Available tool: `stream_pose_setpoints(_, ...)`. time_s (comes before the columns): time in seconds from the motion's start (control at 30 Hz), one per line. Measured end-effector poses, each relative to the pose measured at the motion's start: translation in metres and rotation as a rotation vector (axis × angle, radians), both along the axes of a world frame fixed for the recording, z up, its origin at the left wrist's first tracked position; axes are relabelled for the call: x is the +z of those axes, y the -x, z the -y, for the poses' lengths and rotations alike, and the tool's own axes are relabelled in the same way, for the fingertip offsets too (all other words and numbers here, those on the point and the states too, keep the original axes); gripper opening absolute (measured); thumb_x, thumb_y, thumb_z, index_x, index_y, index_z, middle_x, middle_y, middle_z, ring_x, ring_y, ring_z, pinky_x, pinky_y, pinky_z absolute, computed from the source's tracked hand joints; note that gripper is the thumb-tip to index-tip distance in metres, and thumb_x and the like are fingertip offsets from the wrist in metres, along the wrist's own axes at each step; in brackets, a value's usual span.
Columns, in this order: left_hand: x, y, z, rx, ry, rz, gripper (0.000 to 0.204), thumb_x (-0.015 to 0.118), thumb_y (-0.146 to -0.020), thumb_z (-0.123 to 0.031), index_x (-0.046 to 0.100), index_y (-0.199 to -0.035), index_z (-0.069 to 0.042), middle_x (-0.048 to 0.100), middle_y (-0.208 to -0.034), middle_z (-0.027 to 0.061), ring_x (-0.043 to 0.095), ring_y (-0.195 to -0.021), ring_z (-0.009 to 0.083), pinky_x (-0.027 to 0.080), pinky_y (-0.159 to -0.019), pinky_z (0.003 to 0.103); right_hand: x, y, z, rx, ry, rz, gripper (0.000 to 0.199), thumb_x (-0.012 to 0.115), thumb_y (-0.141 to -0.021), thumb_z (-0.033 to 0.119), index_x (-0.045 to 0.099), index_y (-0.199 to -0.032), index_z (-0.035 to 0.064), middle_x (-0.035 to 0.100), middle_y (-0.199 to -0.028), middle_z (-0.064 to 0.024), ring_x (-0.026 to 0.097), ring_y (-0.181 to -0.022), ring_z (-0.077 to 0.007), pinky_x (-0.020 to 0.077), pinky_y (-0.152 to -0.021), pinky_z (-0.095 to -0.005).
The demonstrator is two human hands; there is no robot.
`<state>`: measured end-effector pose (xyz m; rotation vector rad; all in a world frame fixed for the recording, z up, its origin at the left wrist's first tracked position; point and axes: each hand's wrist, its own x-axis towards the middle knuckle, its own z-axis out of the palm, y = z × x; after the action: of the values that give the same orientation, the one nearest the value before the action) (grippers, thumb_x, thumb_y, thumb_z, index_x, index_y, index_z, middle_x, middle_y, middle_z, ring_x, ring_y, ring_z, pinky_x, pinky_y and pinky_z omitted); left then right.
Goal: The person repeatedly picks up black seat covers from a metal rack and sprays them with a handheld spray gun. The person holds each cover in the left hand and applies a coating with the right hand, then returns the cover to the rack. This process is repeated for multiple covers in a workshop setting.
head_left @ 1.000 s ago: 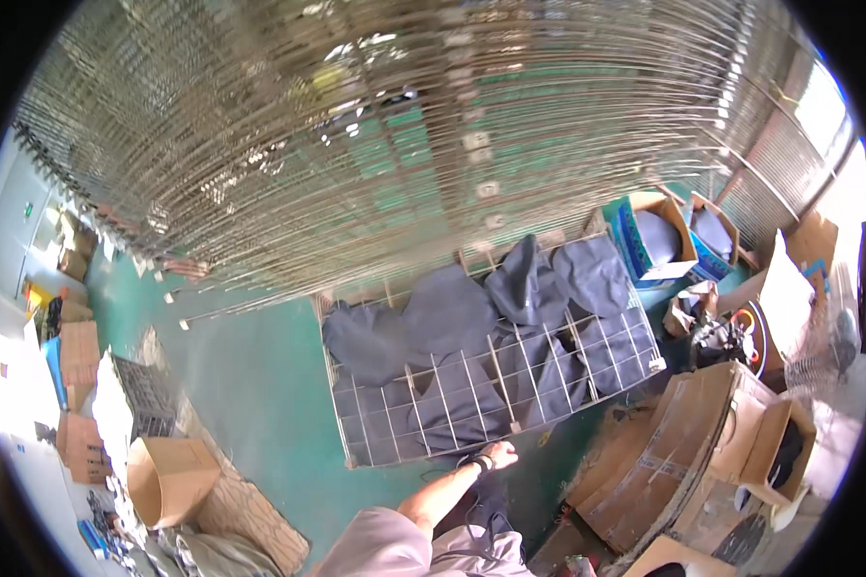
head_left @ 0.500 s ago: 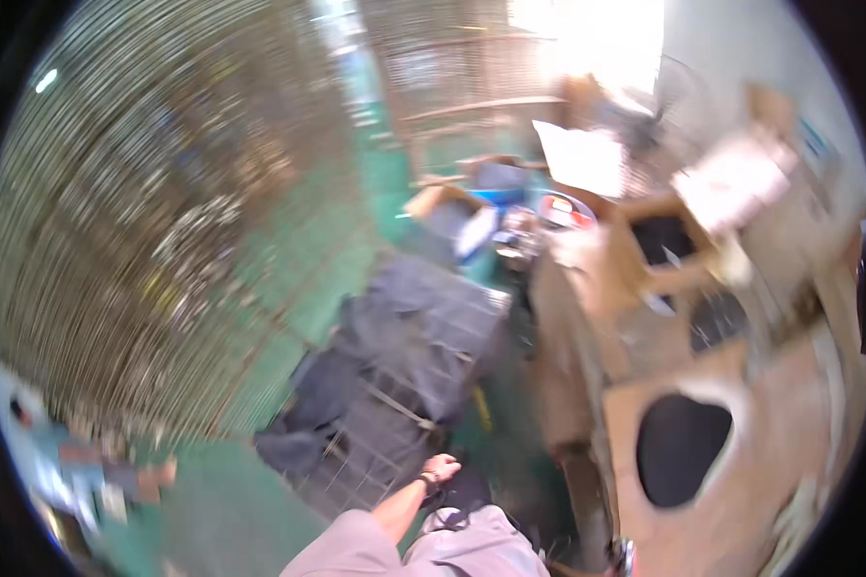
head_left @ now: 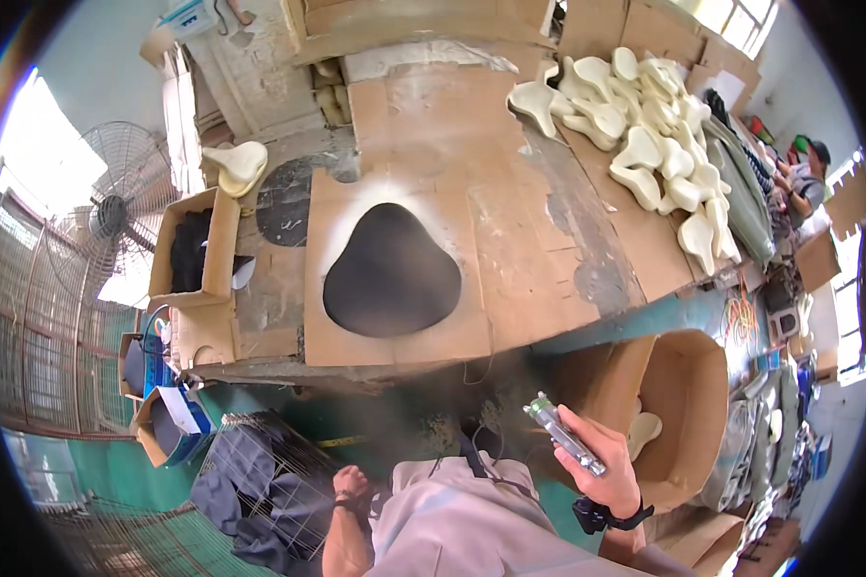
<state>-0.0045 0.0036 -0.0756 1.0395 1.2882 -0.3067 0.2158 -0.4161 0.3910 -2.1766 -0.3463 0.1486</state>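
Note:
My right hand [head_left: 601, 457] is wrapped round a slim silver metal tool [head_left: 566, 438] with a greenish front end, held in front of my body at the right. I cannot make out its exact kind. A black band is on that wrist. My left hand [head_left: 351, 481] hangs low at the left with curled fingers and no visible object in it. On the table ahead lies a black, rounded triangular seat-cover piece [head_left: 392, 274], flat on a cardboard sheet [head_left: 471, 327] with pale marks around its narrow end. Neither hand touches it.
Cream foam bicycle-seat pads [head_left: 678, 163] pile at the table's far right. An open carton [head_left: 683, 423] with pads stands right. A small box [head_left: 223, 245] of black pieces sits left, near a fan [head_left: 111, 216]. Dark fabric on a wire rack [head_left: 260, 481] stands beside my left hand. Another person [head_left: 806, 183] is far right.
My view has swung to the right, bringing the table and black piece to the middle. My right hand with the silver tool is now in view. My left hand stays low and closed.

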Motion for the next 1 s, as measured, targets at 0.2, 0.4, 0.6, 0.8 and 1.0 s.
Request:
stream_pose_setpoints(0.2,0.014,-0.059,-0.029,-0.137,-0.115,0.046,0.04,0.061,-0.095,-0.023,0.056,-0.131,-0.006,0.066,-0.091,0.0065,0.066,-0.073,0.0194,0.059,-0.062,0.037,0.006,0.004,-0.02,-0.063,-0.007,0.097,0.059,0.072,-0.077,-0.005,0.058,-0.133,0.0013,0.067,-0.09,-0.0168,0.066,-0.074,-0.0298,0.0523,-0.069,-0.0321)
stream_pose_setpoints(0.4,0.023,-0.047,-0.017,-0.048,-0.118,0.018,0.031,0.063,-0.093,-0.017,0.059,-0.122,-0.006,0.064,-0.082,0.0044,0.062,-0.063,0.0149,0.05,-0.049,0.029,0.013,-0.023,-0.045,0.072,-0.016,0.062,0.059,0.073,-0.076,-0.005,0.058,-0.133,0.0017,0.067,-0.09,-0.0165,0.065,-0.074,-0.0295,0.0527,-0.069,-0.0333)
stream_pose_setpoints(0.6,-0.014,0.027,-0.012,0.178,0.194,0.054,0.028,0.06,-0.094,-0.012,0.057,-0.12,-0.003,0.06,-0.074,0.0033,0.057,-0.054,0.0138,0.043,-0.041,0.026,0.013,-0.033,-0.06,0.183,-0.048,0.024,0.056,0.074,-0.076,-0.002,0.06,-0.13,0.0,0.064,-0.084,-0.0143,0.061,-0.069,-0.0265,0.049,-0.065,-0.0321)
stream_pose_setpoints(0.8,-0.017,0.05,-0.002,0.174,0.184,0.034,0.013,0.056,-0.093,-0.008,0.062,-0.103,-0.004,0.053,-0.066,0.0002,0.05,-0.047,0.0106,0.037,-0.037,0.024,0.009,-0.035,-0.063,0.278,-0.01,-0.014,0.055,0.074,-0.076,-0.001,0.061,-0.129,0.0,0.065,-0.085,-0.0147,0.062,-0.069,-0.028,0.0494,-0.065,-0.0329)
stream_pose_setpoints(1.0,-0.008,0.012,-0.013,0.111,0.158,0.108,0.005,0.057,-0.092,-0.009,0.06,-0.091,-0.005,0.052,-0.066,-0.0008,0.05,-0.049,0.0105,0.04,-0.04,0.025,0.011,-0.026,-0.039,0.173,0.042,-0.125,0.063,0.074,-0.074,-0.006,0.057,-0.134,0.001,0.067,-0.094,-0.0178,0.066,-0.079,-0.0335,0.0523,-0.073,-0.034)
